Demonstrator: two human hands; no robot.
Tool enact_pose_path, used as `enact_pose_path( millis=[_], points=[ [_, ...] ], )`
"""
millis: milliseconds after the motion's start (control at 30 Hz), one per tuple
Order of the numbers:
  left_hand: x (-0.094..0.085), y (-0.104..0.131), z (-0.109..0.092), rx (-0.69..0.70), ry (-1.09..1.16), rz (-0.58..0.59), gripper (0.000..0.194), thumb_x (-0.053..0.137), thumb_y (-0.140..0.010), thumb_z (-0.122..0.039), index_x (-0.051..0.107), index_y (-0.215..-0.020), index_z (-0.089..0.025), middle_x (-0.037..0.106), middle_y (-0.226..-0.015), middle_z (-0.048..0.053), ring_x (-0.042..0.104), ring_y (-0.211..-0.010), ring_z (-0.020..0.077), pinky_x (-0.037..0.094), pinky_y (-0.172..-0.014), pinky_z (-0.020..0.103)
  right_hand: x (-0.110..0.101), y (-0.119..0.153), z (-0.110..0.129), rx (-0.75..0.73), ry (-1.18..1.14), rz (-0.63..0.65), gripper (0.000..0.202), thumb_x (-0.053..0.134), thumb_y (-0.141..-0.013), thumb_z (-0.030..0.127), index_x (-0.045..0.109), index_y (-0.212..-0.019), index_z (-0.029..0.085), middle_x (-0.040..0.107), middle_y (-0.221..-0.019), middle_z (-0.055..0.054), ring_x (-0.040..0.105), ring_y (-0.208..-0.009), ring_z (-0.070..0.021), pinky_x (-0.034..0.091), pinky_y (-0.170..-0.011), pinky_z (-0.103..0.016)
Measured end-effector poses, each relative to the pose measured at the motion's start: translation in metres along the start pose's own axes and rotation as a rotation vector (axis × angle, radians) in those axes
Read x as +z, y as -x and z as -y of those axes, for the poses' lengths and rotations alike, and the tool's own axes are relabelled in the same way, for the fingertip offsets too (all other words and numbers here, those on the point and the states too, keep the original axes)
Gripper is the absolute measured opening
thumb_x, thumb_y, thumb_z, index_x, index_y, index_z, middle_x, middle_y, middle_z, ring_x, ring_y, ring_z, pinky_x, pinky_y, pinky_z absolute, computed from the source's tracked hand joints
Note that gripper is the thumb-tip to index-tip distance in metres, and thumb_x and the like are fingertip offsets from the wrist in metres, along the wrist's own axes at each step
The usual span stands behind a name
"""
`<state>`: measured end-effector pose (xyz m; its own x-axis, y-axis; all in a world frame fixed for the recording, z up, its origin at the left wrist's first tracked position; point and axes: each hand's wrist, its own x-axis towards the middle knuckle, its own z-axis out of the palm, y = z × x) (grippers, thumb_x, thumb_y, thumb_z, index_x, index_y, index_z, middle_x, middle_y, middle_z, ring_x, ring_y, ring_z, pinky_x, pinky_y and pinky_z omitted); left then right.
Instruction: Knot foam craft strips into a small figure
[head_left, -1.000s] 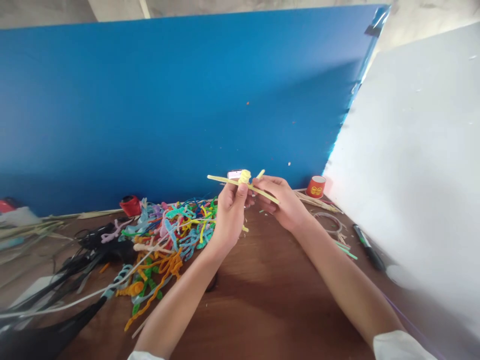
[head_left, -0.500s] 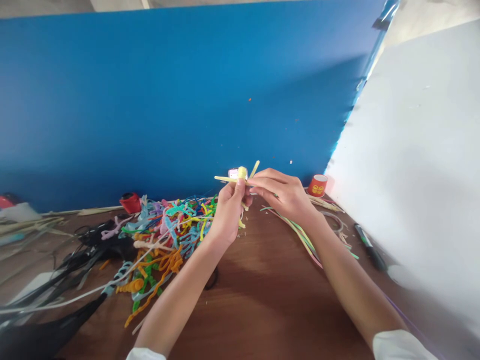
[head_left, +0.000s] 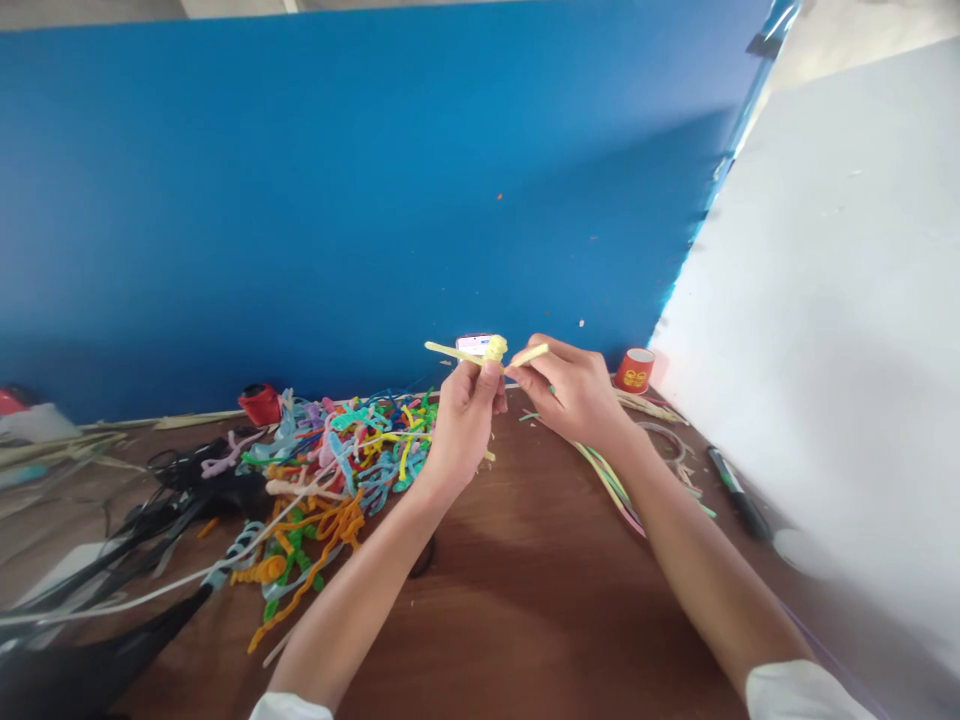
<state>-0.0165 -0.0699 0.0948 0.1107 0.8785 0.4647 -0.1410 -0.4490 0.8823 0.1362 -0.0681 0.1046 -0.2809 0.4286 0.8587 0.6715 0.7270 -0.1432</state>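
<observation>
Between my two hands, above the brown table, is a pale yellow piece (head_left: 496, 348) that looks coiled at its middle, with one straight end sticking out to the left and another to the right. My left hand (head_left: 466, 415) pinches it from below, thumb just under the coil. The fingers of my right hand (head_left: 564, 385) are closed on the right-hand end of the same yellow piece. Behind the coil, a lit phone (head_left: 472, 345) stands near the blue panel, partly hidden.
A tangled heap of coloured fuzzy stems (head_left: 360, 450) covers the table's left side, beside black straps and a white cord. To the right are a red cup (head_left: 635, 371), loose pale strands (head_left: 611, 480) and a marker (head_left: 739, 495). A blue panel (head_left: 375, 200) rises behind.
The yellow coil has tilted and shifted slightly right. Its right end, which pointed up, now lies lower and further right against my right hand's fingers.
</observation>
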Motion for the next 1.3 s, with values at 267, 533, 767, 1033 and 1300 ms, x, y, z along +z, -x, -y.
enact_pose_path(
  millis=[267, 533, 767, 1033, 1300],
  points=[
    [0.001, 0.005, -0.002, 0.157, -0.278, -0.128, 0.023, 0.056, -0.095, -0.041, 0.063, -0.094, -0.019, 0.064, -0.077, 0.002, 0.059, -0.065, 0.0129, 0.046, -0.061, 0.025, 0.007, -0.004, 0.023, 0.682, -0.907, 0.132, 0.042, 0.062, -0.088, 0.055, 0.054, -0.068, 0.019, 0.044, -0.056, 0.005, 0.034, -0.048, -0.0078, 0.025, -0.047, -0.025],
    [-0.004, -0.002, -0.009, 0.018, -0.120, 0.057, 0.033, 0.062, -0.089, -0.049, 0.057, -0.078, -0.018, 0.055, -0.068, -0.001, 0.052, -0.061, 0.0103, 0.044, -0.057, 0.022, 0.002, -0.003, 0.014, 0.594, -0.802, 0.049, 0.035, 0.066, -0.088, 0.043, 0.055, -0.066, 0.018, 0.045, -0.054, 0.005, 0.038, -0.050, -0.0077, 0.028, -0.049, -0.024],
    [-0.008, -0.004, -0.007, -0.111, 0.020, 0.114, 0.041, 0.064, -0.087, -0.052, 0.049, -0.069, -0.018, 0.048, -0.060, -0.003, 0.039, -0.054, 0.0076, 0.031, -0.052, 0.023, -0.012, -0.002, 0.006, -0.069, -0.035, -0.073, 0.011, 0.057, -0.095, 0.023, 0.067, -0.095, 0.019, 0.070, -0.090, -0.005, 0.062, -0.074, -0.0135, 0.045, -0.064, -0.027],
    [-0.009, -0.007, -0.004, -0.130, 0.046, 0.143, 0.037, 0.062, -0.089, -0.047, 0.050, -0.070, -0.018, 0.047, -0.062, -0.003, 0.040, -0.056, 0.0078, 0.031, -0.054, 0.024, -0.020, -0.003, -0.002, -0.254, 0.182, 0.097, 0.021, 0.047, -0.100, 0.018, 0.068, -0.105, 0.019, 0.075, -0.103, -0.007, 0.069, -0.091, -0.0187, 0.048, -0.073, -0.030],
    [-0.005, 0.001, -0.004, 0.073, -0.254, 0.074, 0.027, 0.052, -0.096, -0.040, 0.052, -0.079, -0.019, 0.053, -0.067, -0.001, 0.046, -0.058, 0.0103, 0.037, -0.054, 0.024, -0.004, -0.003, 0.011, 0.053, 0.100, -0.029, 0.030, 0.046, -0.100, 0.028, 0.052, -0.071, 0.020, 0.059, -0.070, -0.002, 0.048, -0.062, -0.0126, 0.032, -0.058, -0.028]
  ],
)
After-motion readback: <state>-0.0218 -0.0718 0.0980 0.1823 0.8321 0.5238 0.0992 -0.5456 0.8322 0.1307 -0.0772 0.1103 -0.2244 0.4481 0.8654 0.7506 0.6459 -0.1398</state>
